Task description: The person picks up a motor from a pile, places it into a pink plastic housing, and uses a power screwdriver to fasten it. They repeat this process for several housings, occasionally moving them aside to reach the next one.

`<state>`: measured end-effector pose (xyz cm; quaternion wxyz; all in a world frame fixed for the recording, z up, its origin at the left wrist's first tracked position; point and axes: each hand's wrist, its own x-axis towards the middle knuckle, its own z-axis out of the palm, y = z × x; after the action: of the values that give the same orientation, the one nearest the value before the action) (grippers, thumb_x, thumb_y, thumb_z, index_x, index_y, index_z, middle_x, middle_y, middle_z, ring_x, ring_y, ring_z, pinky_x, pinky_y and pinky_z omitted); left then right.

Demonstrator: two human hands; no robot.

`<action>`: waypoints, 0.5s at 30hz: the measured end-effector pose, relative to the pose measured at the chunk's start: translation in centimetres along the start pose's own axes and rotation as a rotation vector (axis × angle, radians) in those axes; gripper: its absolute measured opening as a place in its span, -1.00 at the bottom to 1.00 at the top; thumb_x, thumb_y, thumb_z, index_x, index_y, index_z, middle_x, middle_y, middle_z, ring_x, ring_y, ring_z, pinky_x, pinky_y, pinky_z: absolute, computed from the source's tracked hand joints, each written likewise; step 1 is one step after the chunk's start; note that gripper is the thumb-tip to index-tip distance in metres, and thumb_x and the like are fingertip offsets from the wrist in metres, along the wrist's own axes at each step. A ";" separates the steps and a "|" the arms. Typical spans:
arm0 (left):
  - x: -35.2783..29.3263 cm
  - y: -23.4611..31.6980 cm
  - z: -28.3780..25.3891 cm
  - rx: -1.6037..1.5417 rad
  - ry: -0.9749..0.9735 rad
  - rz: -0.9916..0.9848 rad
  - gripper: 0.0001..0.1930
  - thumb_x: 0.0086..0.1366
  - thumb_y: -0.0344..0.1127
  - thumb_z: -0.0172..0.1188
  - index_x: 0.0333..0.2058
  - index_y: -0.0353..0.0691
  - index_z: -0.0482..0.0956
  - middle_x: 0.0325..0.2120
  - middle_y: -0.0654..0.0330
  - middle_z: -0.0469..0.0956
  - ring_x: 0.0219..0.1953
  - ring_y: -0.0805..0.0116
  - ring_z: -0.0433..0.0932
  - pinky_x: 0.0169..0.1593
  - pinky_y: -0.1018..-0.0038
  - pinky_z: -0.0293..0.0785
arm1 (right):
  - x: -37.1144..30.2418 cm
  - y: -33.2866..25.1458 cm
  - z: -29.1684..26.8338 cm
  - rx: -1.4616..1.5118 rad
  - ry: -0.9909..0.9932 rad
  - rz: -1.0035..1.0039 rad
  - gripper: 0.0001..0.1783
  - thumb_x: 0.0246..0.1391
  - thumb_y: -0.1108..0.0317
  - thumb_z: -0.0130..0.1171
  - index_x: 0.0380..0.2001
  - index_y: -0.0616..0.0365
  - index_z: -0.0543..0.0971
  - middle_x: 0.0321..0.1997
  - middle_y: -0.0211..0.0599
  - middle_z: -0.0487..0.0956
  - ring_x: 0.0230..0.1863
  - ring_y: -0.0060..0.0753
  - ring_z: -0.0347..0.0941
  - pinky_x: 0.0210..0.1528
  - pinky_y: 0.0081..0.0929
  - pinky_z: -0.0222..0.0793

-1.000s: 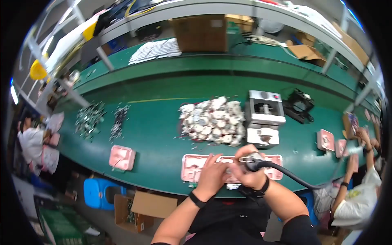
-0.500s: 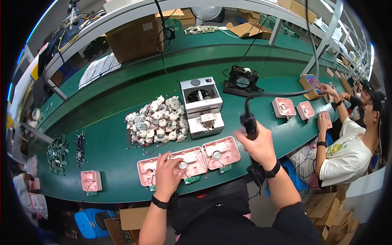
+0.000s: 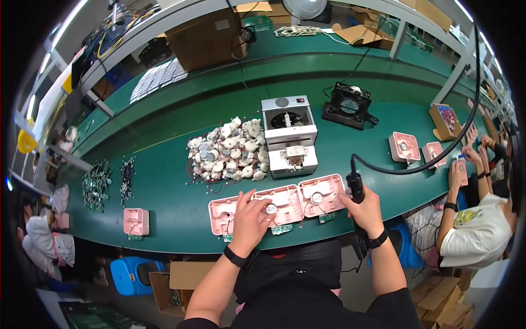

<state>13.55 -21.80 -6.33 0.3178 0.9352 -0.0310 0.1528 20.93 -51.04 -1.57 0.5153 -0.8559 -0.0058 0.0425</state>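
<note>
Three pink plastic housings stand in a row at the near table edge: a left housing (image 3: pixel 219 215), a middle one (image 3: pixel 289 199) and a right one (image 3: pixel 330 193). Over the left and middle housings, my left hand (image 3: pixel 250 222) has its fingers curled at a small round metal part (image 3: pixel 271 209) in the middle one. A similar round part (image 3: pixel 316 198) sits in the right housing. Wrapped in my right hand (image 3: pixel 366 211) is a black corded electric screwdriver (image 3: pixel 356 188), upright beside the right housing's edge. Green circuit boards (image 3: pixel 281 228) hang by wires from the housings.
Behind the housings lie a pile of white motors (image 3: pixel 229 151) and a grey-white machine (image 3: pixel 289 137). A black fan (image 3: pixel 349 105) stands farther right. One pink housing (image 3: pixel 136 221) sits left, near circuit boards (image 3: pixel 96 186). Co-workers' hands (image 3: pixel 456 174) work at the right; the screwdriver's cable (image 3: pixel 416 170) arcs across.
My right hand has brought the screwdriver down beside the right housing, and its cable now hangs in a wide arc. My left hand stays at the middle housing. The whole view has shifted.
</note>
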 end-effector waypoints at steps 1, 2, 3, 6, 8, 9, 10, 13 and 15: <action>-0.1 0.0 -0.1 -0.001 0.009 -0.010 -0.66 0.01 -0.34 0.45 -0.20 -0.17 0.65 -0.26 0.17 0.65 0.18 0.02 0.40 0.38 0.00 0.07 | 0.2 -0.2 -0.5 -0.009 0.018 0.013 -0.65 -0.01 0.24 0.41 -0.40 0.28 0.51 -0.65 -0.43 0.48 -0.72 -0.63 0.37 -0.65 -0.59 0.26; -0.1 0.0 -0.1 0.003 0.002 -0.002 -0.64 0.01 -0.34 0.45 -0.17 -0.17 0.64 -0.25 0.17 0.65 0.18 0.01 0.40 0.38 0.00 0.08 | 0.5 -0.6 -0.9 -0.020 0.035 0.024 -0.67 0.00 0.25 0.41 -0.41 0.27 0.50 -0.64 -0.43 0.48 -0.72 -0.63 0.36 -0.66 -0.59 0.25; -0.1 0.0 -0.1 0.008 -0.005 0.007 -0.62 0.01 -0.35 0.44 -0.14 -0.17 0.63 -0.23 0.16 0.64 0.19 0.00 0.39 0.38 -0.01 0.08 | 0.7 -1.3 -1.2 -0.031 0.052 0.034 -0.68 0.01 0.26 0.40 -0.42 0.25 0.48 -0.64 -0.44 0.48 -0.72 -0.64 0.35 -0.66 -0.59 0.25; -0.2 0.4 -0.7 0.005 0.006 0.003 -0.58 0.01 -0.36 0.45 -0.10 -0.18 0.61 -0.20 0.14 0.63 0.20 -0.01 0.37 0.37 0.00 0.11 | 1.4 -6.1 -3.1 0.152 0.151 -0.160 -0.73 0.10 0.28 0.33 -0.39 0.19 0.44 -0.60 -0.42 0.44 -0.68 -0.61 0.35 -0.63 -0.60 0.25; 0.0 0.6 -1.5 0.007 0.026 0.009 -0.55 0.02 -0.34 0.46 -0.07 -0.21 0.59 -0.15 0.10 0.61 0.22 -0.03 0.36 0.34 0.02 0.15 | 2.1 -9.0 -3.0 0.532 0.058 -0.366 -0.77 0.18 0.31 0.23 -0.32 0.16 0.39 -0.56 -0.39 0.40 -0.65 -0.54 0.34 -0.59 -0.57 0.29; -0.1 0.7 -1.8 -0.009 0.023 0.013 -0.55 0.02 -0.34 0.46 -0.07 -0.21 0.59 -0.15 0.10 0.61 0.22 -0.03 0.36 0.34 0.02 0.15 | 2.4 -10.4 -2.3 0.517 0.066 -0.364 -0.77 0.18 0.31 0.23 -0.32 0.16 0.39 -0.56 -0.39 0.40 -0.65 -0.54 0.34 -0.59 -0.57 0.29; -0.3 0.8 -2.1 -0.031 0.020 -0.007 -0.52 0.02 -0.32 0.45 -0.04 -0.22 0.57 -0.11 0.09 0.60 0.22 -0.04 0.34 0.33 0.03 0.17 | 2.8 -11.9 -1.2 0.673 0.054 -0.448 -0.79 0.20 0.32 0.19 -0.29 0.17 0.38 -0.55 -0.38 0.39 -0.65 -0.52 0.35 -0.58 -0.54 0.30; -1.5 0.7 -3.3 -0.071 0.026 -0.068 -0.45 0.04 -0.27 0.45 0.03 -0.24 0.53 -0.04 0.07 0.56 0.24 -0.06 0.32 0.31 0.05 0.20 | 5.4 -14.1 2.6 0.814 0.021 -0.569 -0.81 0.23 0.35 0.15 -0.25 0.19 0.38 -0.55 -0.36 0.39 -0.64 -0.47 0.36 -0.56 -0.51 0.33; -2.7 0.8 -4.1 0.000 0.028 -0.033 -0.42 0.04 -0.24 0.45 0.05 -0.25 0.51 0.01 0.06 0.52 0.25 -0.07 0.30 0.29 0.06 0.23 | 6.8 -14.4 4.6 0.796 -0.005 -0.607 -0.82 0.23 0.37 0.14 -0.24 0.20 0.38 -0.56 -0.35 0.40 -0.64 -0.46 0.37 -0.56 -0.50 0.33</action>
<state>9.80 -20.05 -3.65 0.3209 0.9333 -0.0110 0.1607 27.88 -39.86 8.59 0.7910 -0.5526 -0.2390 -0.1086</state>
